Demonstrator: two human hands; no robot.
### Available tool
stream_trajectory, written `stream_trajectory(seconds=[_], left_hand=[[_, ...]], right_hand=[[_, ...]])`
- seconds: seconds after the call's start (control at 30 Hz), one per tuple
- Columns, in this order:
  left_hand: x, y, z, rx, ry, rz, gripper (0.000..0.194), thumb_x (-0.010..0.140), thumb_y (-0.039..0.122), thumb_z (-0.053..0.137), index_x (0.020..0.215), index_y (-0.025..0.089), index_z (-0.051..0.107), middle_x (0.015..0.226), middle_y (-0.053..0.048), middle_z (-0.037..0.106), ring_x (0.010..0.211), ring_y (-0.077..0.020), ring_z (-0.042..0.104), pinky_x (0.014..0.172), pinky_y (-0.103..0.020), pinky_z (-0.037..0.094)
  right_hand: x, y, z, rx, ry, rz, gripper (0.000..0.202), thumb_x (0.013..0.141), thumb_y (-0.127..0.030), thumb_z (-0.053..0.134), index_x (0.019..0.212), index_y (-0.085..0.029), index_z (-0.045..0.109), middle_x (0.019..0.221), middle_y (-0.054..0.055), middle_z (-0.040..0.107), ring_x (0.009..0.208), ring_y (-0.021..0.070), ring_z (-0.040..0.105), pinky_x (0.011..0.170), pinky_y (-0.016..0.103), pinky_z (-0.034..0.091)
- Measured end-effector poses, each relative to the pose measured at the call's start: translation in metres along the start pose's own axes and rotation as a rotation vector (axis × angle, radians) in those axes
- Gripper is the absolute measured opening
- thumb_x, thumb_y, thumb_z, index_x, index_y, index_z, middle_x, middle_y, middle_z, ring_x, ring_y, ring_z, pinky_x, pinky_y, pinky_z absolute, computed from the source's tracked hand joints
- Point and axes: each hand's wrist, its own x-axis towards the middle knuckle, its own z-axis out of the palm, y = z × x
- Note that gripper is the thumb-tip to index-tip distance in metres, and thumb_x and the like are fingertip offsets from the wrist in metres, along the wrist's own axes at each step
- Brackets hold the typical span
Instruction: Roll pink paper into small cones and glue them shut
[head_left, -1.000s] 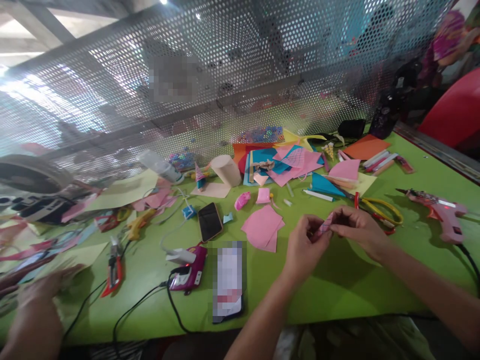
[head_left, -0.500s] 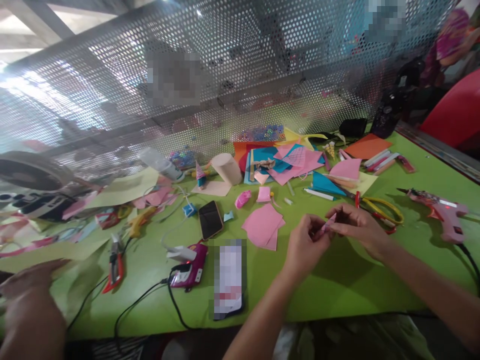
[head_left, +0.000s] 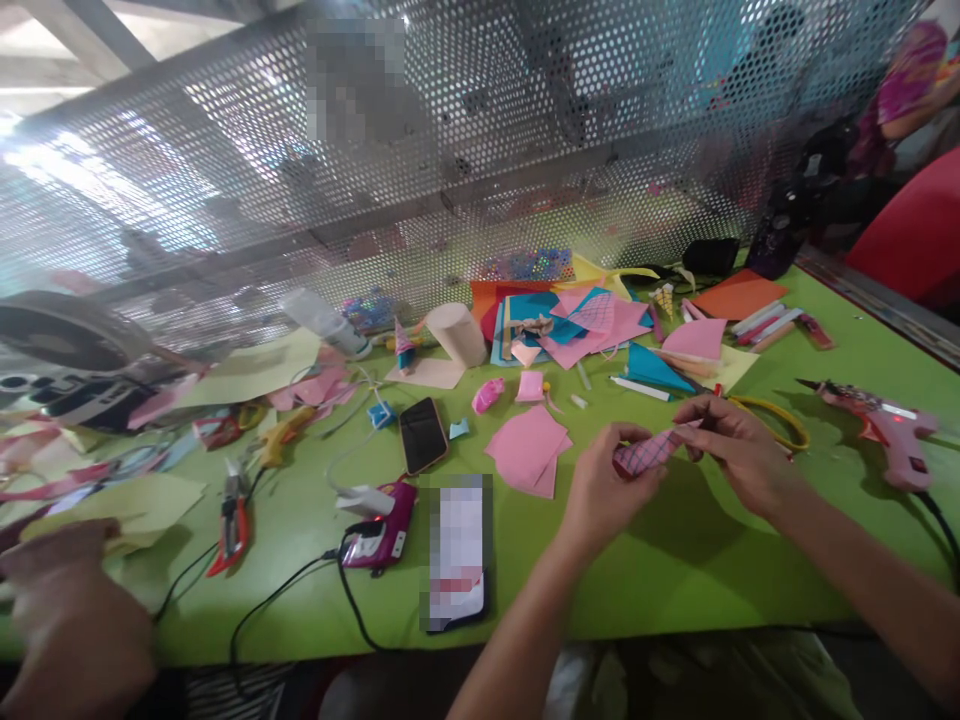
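A small pink paper cone [head_left: 646, 456] with a dark grid pattern is held between both hands above the green table. Around its wide end, the fingers of my left hand [head_left: 609, 480] are closed. My right hand [head_left: 739, 455] pinches the narrow tip at the cone's right. Left of the hands lie pink paper pieces [head_left: 529, 450] with a curved edge. Behind the right hand, yellow-handled scissors [head_left: 780, 424] lie partly hidden. A pink glue gun [head_left: 889, 425] rests farther right on the table.
Another person's hand [head_left: 67, 590] holds yellow paper [head_left: 150, 510] at the left. Two phones, a dark one [head_left: 423, 436] and a blurred-screen one [head_left: 457, 550], lie mid-table. Red-handled pliers [head_left: 234, 515], cables and a purple power strip [head_left: 390, 530] are nearby. A perforated metal screen [head_left: 480, 150] stands behind.
The cone has turned, so its grid-patterned side and wide end now show. My right hand has shifted slightly right, towards the tip. The other person's hand and yellow paper have moved.
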Motion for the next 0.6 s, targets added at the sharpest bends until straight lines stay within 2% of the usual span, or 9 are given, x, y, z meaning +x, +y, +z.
stream_trajectory(seconds=[0.1,0.17,0.27,0.33,0.47,0.6], left_hand=[[0.001,-0.002,-0.002,-0.014,0.036,-0.009,0.030,0.081,0.019,0.080,0.110,0.021,0.070,0.105,-0.004,0.075,0.093,-0.0193,0.068,0.080,-0.029,0.050],[0.002,-0.003,-0.004,0.011,0.063,-0.015,0.030,0.082,0.018,0.079,0.110,0.021,0.071,0.104,-0.004,0.075,0.091,-0.0192,0.067,0.079,-0.029,0.050],[0.003,-0.003,-0.008,0.074,0.069,0.032,0.029,0.080,0.016,0.080,0.107,0.022,0.072,0.106,-0.005,0.074,0.099,-0.0214,0.068,0.085,-0.032,0.052],[0.004,-0.004,-0.010,0.111,0.055,0.080,0.028,0.080,0.016,0.081,0.106,0.022,0.072,0.108,-0.006,0.072,0.103,-0.0223,0.069,0.089,-0.033,0.053],[0.002,-0.005,-0.009,0.094,0.064,0.086,0.038,0.079,0.017,0.084,0.114,0.022,0.071,0.113,-0.006,0.074,0.107,-0.0229,0.070,0.094,-0.034,0.053],[0.001,-0.004,-0.006,-0.160,0.108,0.002,0.069,0.078,0.027,0.091,0.138,0.023,0.058,0.123,-0.009,0.073,0.106,-0.0219,0.071,0.093,-0.034,0.056]], right_hand=[[-0.001,-0.003,-0.001,-0.047,-0.013,-0.037,0.033,0.079,-0.051,0.090,0.098,-0.026,0.078,0.091,0.003,0.070,0.077,0.0173,0.060,0.065,0.030,0.051],[-0.002,-0.007,-0.002,-0.166,-0.030,-0.095,0.034,0.084,-0.053,0.084,0.106,-0.028,0.079,0.100,0.005,0.073,0.088,0.0219,0.065,0.076,0.035,0.055],[-0.005,-0.013,-0.002,-0.479,-0.056,-0.316,0.034,0.087,-0.047,0.082,0.118,-0.032,0.079,0.125,0.007,0.075,0.120,0.0314,0.065,0.103,0.049,0.052],[-0.005,-0.015,-0.001,-0.647,-0.099,-0.454,0.034,0.088,-0.039,0.082,0.122,-0.034,0.079,0.133,0.007,0.075,0.129,0.0344,0.062,0.112,0.054,0.046],[-0.005,-0.012,0.002,-0.754,-0.164,-0.524,0.032,0.089,-0.032,0.079,0.121,-0.036,0.080,0.117,0.006,0.081,0.115,0.0348,0.067,0.101,0.054,0.052],[-0.006,-0.008,0.004,-0.738,-0.139,-0.495,0.026,0.088,-0.033,0.080,0.114,-0.035,0.081,0.108,0.006,0.082,0.107,0.0348,0.068,0.094,0.053,0.054]])
